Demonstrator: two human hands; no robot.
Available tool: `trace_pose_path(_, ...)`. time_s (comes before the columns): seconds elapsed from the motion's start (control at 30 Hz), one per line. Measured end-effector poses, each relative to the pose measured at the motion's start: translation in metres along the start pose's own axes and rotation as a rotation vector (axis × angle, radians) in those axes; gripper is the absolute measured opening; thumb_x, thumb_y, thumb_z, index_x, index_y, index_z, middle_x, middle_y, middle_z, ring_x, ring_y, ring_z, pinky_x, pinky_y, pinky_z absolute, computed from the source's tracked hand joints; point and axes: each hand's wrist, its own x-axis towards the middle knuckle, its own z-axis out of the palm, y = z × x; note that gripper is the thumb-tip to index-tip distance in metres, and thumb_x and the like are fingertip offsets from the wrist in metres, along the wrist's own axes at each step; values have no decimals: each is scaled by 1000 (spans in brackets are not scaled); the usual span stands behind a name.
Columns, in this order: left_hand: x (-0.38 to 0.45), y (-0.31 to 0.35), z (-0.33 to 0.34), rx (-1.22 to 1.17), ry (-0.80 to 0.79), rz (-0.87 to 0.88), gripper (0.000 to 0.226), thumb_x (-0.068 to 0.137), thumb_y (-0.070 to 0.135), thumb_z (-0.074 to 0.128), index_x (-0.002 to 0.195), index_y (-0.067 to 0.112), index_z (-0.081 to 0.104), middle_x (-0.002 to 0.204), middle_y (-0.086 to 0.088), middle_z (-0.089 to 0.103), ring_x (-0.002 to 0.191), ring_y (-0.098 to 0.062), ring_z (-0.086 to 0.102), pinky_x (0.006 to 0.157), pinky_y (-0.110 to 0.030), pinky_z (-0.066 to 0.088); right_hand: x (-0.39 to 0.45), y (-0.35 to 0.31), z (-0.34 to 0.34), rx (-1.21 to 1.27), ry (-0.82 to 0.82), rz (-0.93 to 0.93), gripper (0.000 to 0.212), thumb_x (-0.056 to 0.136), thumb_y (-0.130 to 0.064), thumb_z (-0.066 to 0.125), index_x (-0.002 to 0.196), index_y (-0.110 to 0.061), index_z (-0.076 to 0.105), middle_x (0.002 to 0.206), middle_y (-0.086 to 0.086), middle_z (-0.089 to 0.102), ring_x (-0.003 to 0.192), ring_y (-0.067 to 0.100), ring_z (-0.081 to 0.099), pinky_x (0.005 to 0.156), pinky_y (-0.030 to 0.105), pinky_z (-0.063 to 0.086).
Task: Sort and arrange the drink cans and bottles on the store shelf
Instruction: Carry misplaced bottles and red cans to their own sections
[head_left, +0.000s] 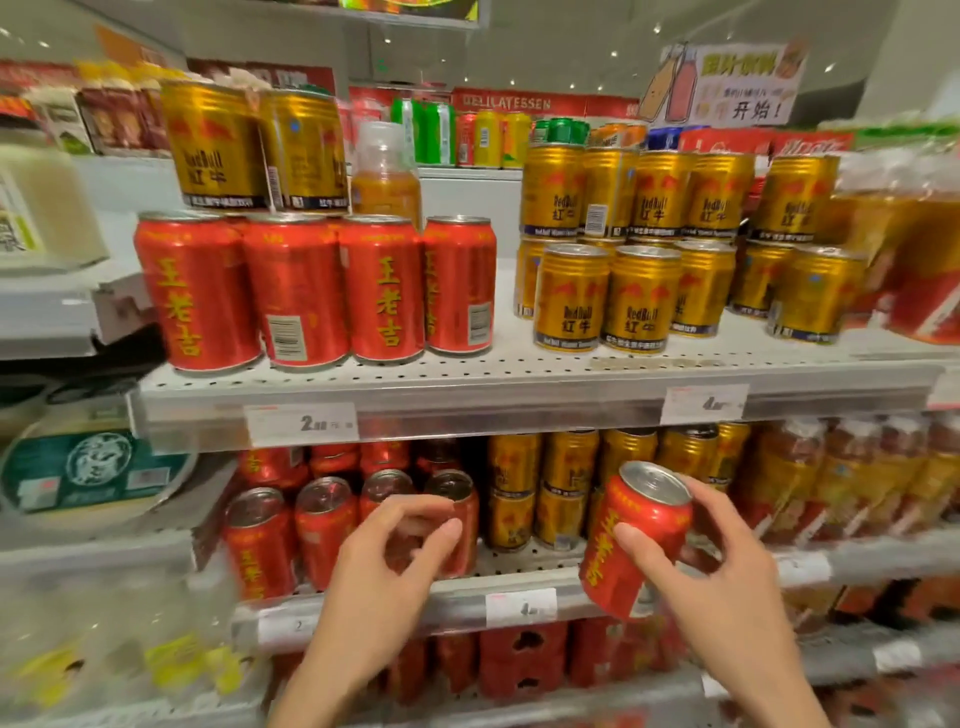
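My right hand (727, 566) grips a red herbal-tea can (631, 535), tilted and held in front of the lower shelf (457, 597). My left hand (387, 561) curls its fingers and thumb round another red can (457, 519), the rightmost of a row of red cans (291, 530) standing on that shelf. Gold Red Bull cans (545, 488) stand to the right of them. On the upper shelf (467, 384) stand several red cans (311, 291), with two gold cans (254, 145) stacked on top and an orange-juice bottle (385, 176) behind. More gold cans (639, 244) are stacked at the right.
Bottled tea drinks (852, 478) fill the right side of both shelves. A round green-labelled tub (93, 467) and white packs (41, 208) sit on the left shelving. Price tags (301, 423) hang on the shelf edges. Red cartons (519, 660) fill the bottom shelf.
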Motion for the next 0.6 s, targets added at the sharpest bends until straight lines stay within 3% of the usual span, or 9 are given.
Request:
trace_pose_path(0.07, 7, 4, -22, 11, -18, 41, 9, 89, 24, 73, 95, 30, 75, 97, 13, 74, 89, -8, 70, 79, -24, 55, -7, -17, 16, -6, 13, -21, 58, 57, -56, 79, 111, -51, 58, 111, -23, 65, 94, -18, 59, 75, 9, 41)
trace_pose_path(0.2, 21, 21, -56, 33, -32, 141, 9, 88, 24, 73, 95, 31, 74, 100, 17, 73, 96, -3, 69, 81, -12, 50, -13, -53, 38, -39, 36, -106, 61, 55, -64, 75, 112, -48, 61, 103, -27, 68, 100, -11, 60, 85, 24, 45)
trace_pose_path(0.33, 36, 41, -86, 108, -9, 273, 10, 89, 23, 73, 94, 31, 73, 97, 15, 73, 94, -5, 69, 79, -15, 51, -6, -92, 53, -11, 40, -185, 51, 59, -63, 78, 104, -49, 60, 97, -38, 66, 88, -14, 63, 72, 16, 45)
trace_pose_path(0.4, 45, 53, -101, 184, 35, 366, 7, 90, 28, 73, 96, 31, 72, 96, 17, 72, 94, -5, 69, 78, -16, 50, 3, -110, 59, -24, 45, -243, 60, 60, -72, 81, 111, -49, 60, 97, -30, 70, 89, -12, 64, 74, 17, 47)
trace_pose_path(0.47, 54, 68, -113, 236, 61, 445, 7, 91, 31, 72, 98, 31, 71, 95, 17, 70, 91, -6, 68, 73, -14, 49, 16, -125, 63, -36, 48, -285, 68, 58, -76, 72, 118, -46, 59, 100, -26, 71, 93, -9, 65, 77, 22, 51)
trace_pose_path(0.6, 80, 97, -127, 387, 88, 608, 13, 90, 25, 72, 103, 23, 71, 96, 14, 68, 86, -7, 65, 65, -18, 49, 43, -157, 67, -90, 43, -409, 67, 64, -72, 73, 120, -39, 58, 104, -22, 68, 97, -5, 63, 80, 23, 49)
